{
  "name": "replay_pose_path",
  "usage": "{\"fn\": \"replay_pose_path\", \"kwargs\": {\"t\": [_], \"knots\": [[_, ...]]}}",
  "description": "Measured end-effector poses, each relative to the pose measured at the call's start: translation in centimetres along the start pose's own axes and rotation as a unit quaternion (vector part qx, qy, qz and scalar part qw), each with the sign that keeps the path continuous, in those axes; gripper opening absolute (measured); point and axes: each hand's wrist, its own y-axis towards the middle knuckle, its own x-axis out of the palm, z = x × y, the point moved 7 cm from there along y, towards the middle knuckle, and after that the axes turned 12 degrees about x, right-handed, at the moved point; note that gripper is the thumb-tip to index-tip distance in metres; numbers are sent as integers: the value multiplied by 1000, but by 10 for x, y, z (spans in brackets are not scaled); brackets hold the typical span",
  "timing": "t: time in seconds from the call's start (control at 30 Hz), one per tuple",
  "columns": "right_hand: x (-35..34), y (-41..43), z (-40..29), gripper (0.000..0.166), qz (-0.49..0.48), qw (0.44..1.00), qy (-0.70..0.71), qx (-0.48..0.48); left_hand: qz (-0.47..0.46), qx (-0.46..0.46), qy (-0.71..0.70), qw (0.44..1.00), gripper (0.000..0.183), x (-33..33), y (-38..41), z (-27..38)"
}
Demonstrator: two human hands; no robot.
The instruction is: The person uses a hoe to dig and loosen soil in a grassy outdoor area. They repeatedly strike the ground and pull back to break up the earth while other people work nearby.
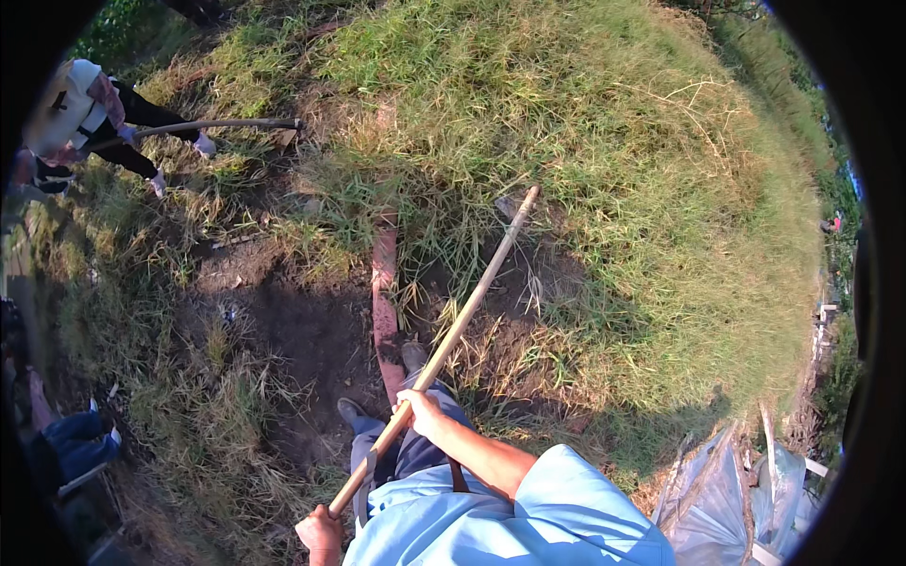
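Observation:
Across my body slants a long wooden tool handle [467,311], its far end low over the grass ahead. A grey, blade-like piece [507,205] shows beside that end, so it looks like a hoe; grass partly hides it. My right hand [421,410] grips the shaft in front of my thighs. Down at the lower left, my left hand [320,530] is closed around the rear part of the handle. Green and dry grass [601,247] surrounds the tool's far end, with dark bare soil [311,347] to the left of my boots.
A reddish, narrow edging strip [385,276] runs ahead from my boots [350,410]. At upper left a person [78,113] holds another long-handled tool [219,125]. Someone in blue trousers [78,442] is at lower left. Plastic sheeting [708,488] with sticks lies at lower right.

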Motion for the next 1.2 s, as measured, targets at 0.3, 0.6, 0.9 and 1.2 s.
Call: {"fn": "replay_pose_path", "kwargs": {"t": [0.3, 0.6, 0.9, 1.2], "knots": [[7, -73, -225, 17, 88, 939, -28, -332, -25, 97, -142, 985, 17, -10, 155, 130], [10, 36, 8, 14, 109, 983, -109, -101, -218, -86, -231, 944, 27, 68, -26, -4], [-1, 33, 16, 13, 74, 989, -118, -44, -187, -99, -181, 960, 25, 53, -32, 5], [7, 20, -91, 15, 52, 992, -65, -94, -168, -74, -188, 965, 18, -24, -20, 21]]}}
